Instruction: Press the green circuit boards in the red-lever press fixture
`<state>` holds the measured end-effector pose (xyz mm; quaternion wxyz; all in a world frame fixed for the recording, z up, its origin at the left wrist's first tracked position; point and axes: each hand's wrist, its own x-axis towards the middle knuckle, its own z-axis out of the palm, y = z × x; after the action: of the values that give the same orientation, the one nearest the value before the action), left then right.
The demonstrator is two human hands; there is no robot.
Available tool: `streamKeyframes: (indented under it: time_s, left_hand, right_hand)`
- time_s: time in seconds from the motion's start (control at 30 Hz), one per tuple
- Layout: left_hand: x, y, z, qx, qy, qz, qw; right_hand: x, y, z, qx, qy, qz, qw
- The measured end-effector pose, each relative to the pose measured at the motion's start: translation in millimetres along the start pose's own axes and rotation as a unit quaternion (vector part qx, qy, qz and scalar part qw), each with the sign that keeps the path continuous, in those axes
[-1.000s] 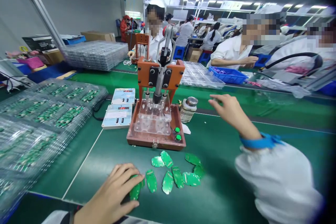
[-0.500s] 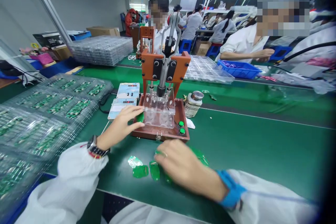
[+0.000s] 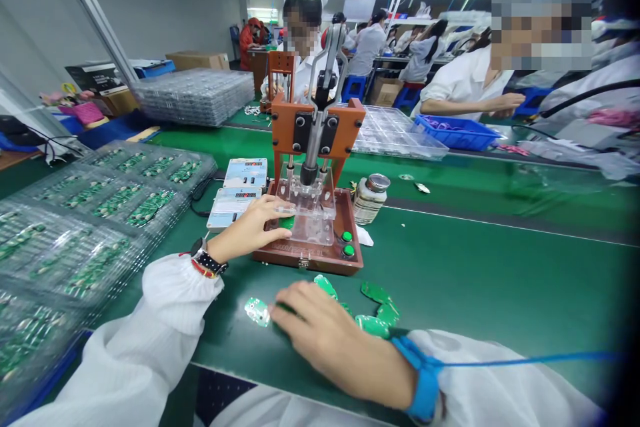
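Note:
My left hand (image 3: 253, 225) pinches a green circuit board (image 3: 287, 221) between thumb and fingers, at the left part of the clear plastic fixture (image 3: 313, 230). That fixture sits in a brown wooden box under an orange toggle-clamp press (image 3: 316, 127). My right hand (image 3: 325, 333) is palm down over loose circuit boards on the green table, fingers stretched and slightly bent. Its fingertips are beside a shiny board (image 3: 257, 311). More green boards (image 3: 374, 325) lie behind and to the right of this hand; those under it are hidden.
Two green buttons (image 3: 347, 244) are on the box's right side. A jar (image 3: 371, 199) stands to its right, two display units (image 3: 235, 207) to its left. Clear trays of boards (image 3: 100, 213) fill the left side. Co-workers (image 3: 465, 90) sit across the table.
My left hand has moved right, carrying the board further over the clear fixture. My right hand has shifted left and nearer to me, uncovering boards on the right and covering others.

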<state>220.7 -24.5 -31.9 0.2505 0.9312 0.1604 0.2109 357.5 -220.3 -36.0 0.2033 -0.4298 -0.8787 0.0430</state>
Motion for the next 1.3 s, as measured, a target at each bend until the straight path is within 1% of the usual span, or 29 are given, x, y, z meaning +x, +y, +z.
streamKeyframes:
  time_s: [0.07, 0.13, 0.17, 0.27, 0.37, 0.5, 0.57, 0.67, 0.73, 0.8, 0.9, 1.03, 1.17, 1.3]
  left_hand:
    - [2.1, -2.6, 1.6, -0.024, -0.014, 0.001, 1.000]
    - [3.0, -4.4, 2.9, -0.041, -0.022, 0.002, 0.999]
    - [2.6, -4.9, 3.5, -0.045, -0.021, 0.003, 0.999]
    - [-1.2, -4.9, 5.3, -0.050, 0.004, -0.004, 0.999]
    - [-6.4, -4.4, 6.6, -0.043, 0.034, -0.020, 0.998]
    - [-9.1, -3.8, 5.9, -0.030, 0.047, -0.018, 0.998]
    - [-8.5, -2.7, 4.6, -0.029, 0.048, -0.015, 0.998]
    - [-6.6, 0.7, 2.1, -0.028, 0.044, -0.030, 0.998]
    - [-5.4, 3.4, 0.8, -0.029, 0.038, -0.040, 0.998]
    - [-4.4, 5.1, 0.2, -0.033, 0.037, -0.044, 0.998]
    - [-3.6, 5.1, 0.3, -0.036, 0.036, -0.047, 0.998]
    - [-3.0, 4.0, -0.7, -0.032, 0.031, -0.044, 0.998]
    - [-2.1, 3.9, -3.0, -0.034, 0.020, -0.040, 0.998]
    - [-1.7, 2.0, -3.1, -0.045, 0.015, -0.037, 0.998]
  right_hand:
    - [-4.2, 20.5, -12.2, 0.078, 0.075, 0.043, 0.993]
    - [-5.0, 45.9, -20.8, 0.118, 0.141, 0.080, 0.980]
    - [-3.9, 58.6, -23.5, 0.126, 0.161, 0.098, 0.974]
    - [4.3, 89.3, -26.8, 0.129, 0.182, 0.129, 0.966]
    - [16.4, 104.6, -28.2, 0.145, 0.174, 0.126, 0.966]
    - [26.5, 107.5, -31.3, 0.182, 0.123, 0.108, 0.970]
    - [27.0, 105.2, -29.9, 0.186, 0.137, 0.124, 0.965]
    - [26.7, 98.5, -21.0, 0.126, 0.187, 0.186, 0.956]
    - [28.9, 92.8, -12.8, 0.060, 0.186, 0.231, 0.953]
    - [33.3, 87.8, -6.2, 0.004, 0.173, 0.255, 0.951]
    - [39.7, 85.0, -4.0, -0.021, 0.177, 0.255, 0.950]
    - [37.6, 90.3, -12.9, 0.010, 0.180, 0.244, 0.953]
    - [28.0, 95.0, -21.2, 0.041, 0.145, 0.235, 0.960]
    - [25.7, 93.1, -26.7, 0.030, 0.107, 0.232, 0.966]
